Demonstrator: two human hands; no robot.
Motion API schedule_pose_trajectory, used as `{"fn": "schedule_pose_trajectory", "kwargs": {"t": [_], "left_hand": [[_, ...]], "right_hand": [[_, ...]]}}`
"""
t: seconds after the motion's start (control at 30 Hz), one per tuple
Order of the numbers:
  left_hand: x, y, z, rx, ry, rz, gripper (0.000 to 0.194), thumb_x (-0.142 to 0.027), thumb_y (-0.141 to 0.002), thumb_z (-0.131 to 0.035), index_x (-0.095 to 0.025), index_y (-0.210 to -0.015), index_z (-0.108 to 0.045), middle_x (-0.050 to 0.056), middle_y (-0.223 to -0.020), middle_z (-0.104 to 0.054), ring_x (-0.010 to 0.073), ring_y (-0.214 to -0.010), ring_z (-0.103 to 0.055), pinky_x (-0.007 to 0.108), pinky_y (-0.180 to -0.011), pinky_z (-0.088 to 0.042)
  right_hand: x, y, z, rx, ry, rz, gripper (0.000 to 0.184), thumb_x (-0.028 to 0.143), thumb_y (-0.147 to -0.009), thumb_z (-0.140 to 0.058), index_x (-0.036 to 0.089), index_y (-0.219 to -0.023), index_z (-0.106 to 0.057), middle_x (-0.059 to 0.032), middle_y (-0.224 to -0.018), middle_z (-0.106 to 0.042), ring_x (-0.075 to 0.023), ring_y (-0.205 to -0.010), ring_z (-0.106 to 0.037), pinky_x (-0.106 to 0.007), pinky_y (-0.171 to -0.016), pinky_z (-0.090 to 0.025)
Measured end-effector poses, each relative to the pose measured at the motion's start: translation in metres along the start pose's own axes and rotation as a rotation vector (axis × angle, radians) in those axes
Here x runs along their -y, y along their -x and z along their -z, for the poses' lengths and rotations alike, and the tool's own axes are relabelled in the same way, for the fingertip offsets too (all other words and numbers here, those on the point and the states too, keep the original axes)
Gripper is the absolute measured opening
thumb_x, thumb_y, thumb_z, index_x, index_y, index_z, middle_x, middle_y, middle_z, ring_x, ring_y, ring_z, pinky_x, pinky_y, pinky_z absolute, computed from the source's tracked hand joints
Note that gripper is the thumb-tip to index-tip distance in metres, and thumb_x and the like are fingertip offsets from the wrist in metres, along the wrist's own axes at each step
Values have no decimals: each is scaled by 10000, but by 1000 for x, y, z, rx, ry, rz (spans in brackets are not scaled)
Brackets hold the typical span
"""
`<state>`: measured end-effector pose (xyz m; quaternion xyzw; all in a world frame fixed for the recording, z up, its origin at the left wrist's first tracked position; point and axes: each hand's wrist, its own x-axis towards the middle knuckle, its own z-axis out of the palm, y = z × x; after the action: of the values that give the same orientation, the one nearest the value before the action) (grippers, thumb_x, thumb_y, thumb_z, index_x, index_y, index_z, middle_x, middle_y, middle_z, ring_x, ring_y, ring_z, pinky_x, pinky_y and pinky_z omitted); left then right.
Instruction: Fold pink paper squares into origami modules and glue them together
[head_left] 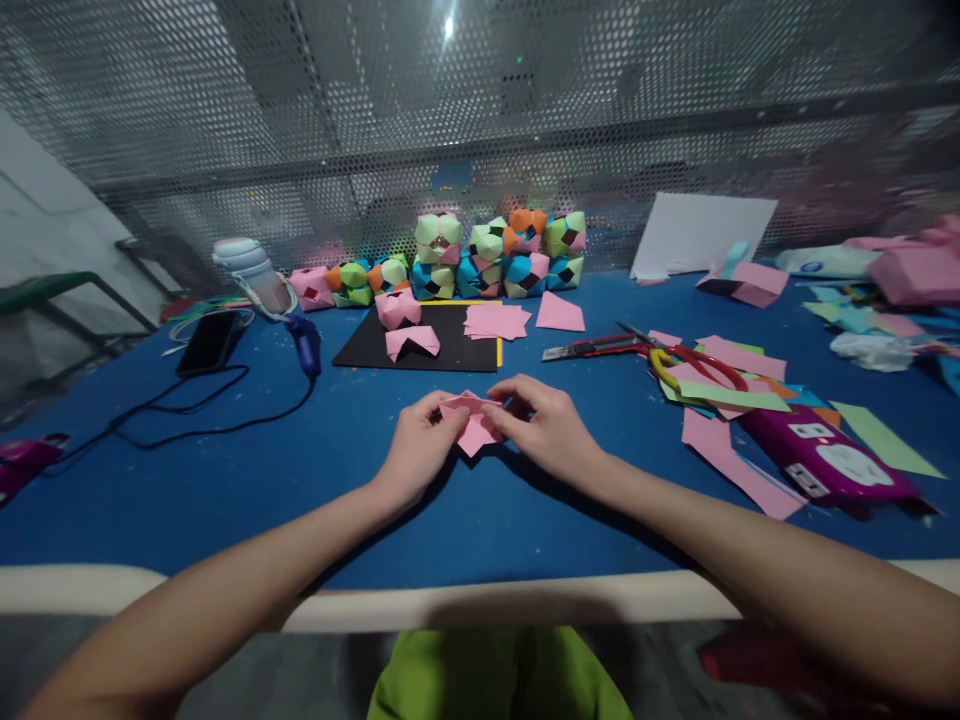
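Between my two hands is a folded piece of pink paper, its lower tip pointing toward me. My left hand pinches its left side, thumb on top. On the right side, my right hand grips the paper between thumb and fingers. Just beyond lie a folded pink paper piece and a rounded pink paper shape on a black sheet. A small stack of pink paper rests at that sheet's right end.
Folded paper balls are stacked at the back. On the right are a box cutter, scissors, paper scraps and a purple case. A phone, cable and bottle stand or lie at left.
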<state>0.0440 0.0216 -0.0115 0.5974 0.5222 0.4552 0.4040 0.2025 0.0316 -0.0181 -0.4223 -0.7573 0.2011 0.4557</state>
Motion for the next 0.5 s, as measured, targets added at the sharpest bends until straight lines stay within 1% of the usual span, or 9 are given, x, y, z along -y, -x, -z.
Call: {"fn": "schedule_pose_trajectory", "kwargs": {"t": [0.07,0.13,0.3,0.4,0.5], "left_hand": [[-1,1,0,0,2,11,170,-276,-749,-570,-129,-770,-652,-1,-697,-607,116,-650,-507,230,-620,-376],[-2,1,-1,7,10,12,168,-282,-741,-583,-133,-775,-652,1,-715,-616,117,-657,-515,231,-625,-382],[-3,2,-1,20,32,4,187,-288,-728,-594,-141,-821,-661,15,-762,-640,125,-682,-533,243,-648,-401],[-3,2,-1,15,21,-2,196,-311,-737,-590,-142,-808,-659,9,-733,-626,121,-657,-517,237,-623,-389],[-2,2,0,12,-14,-9,198,-337,-740,-592,-144,-704,-621,-21,-628,-556,103,-588,-460,222,-565,-348]], "right_hand": [[0,-1,2,-28,12,52,99,187,-811,-552,148,-744,-613,-27,-700,-618,-112,-626,-543,-228,-600,-412],[-2,-2,4,-22,34,102,122,144,-814,-537,148,-715,-607,-24,-679,-616,-111,-621,-542,-229,-600,-413],[-4,-2,6,19,98,224,120,121,-823,-530,146,-742,-614,-30,-702,-623,-115,-639,-549,-233,-607,-425],[-5,-2,8,28,108,253,125,119,-830,-527,145,-745,-616,-36,-711,-631,-117,-644,-553,-234,-608,-428],[-5,-2,9,37,99,241,128,119,-828,-530,147,-743,-621,-35,-709,-637,-118,-642,-558,-234,-607,-428]]}}
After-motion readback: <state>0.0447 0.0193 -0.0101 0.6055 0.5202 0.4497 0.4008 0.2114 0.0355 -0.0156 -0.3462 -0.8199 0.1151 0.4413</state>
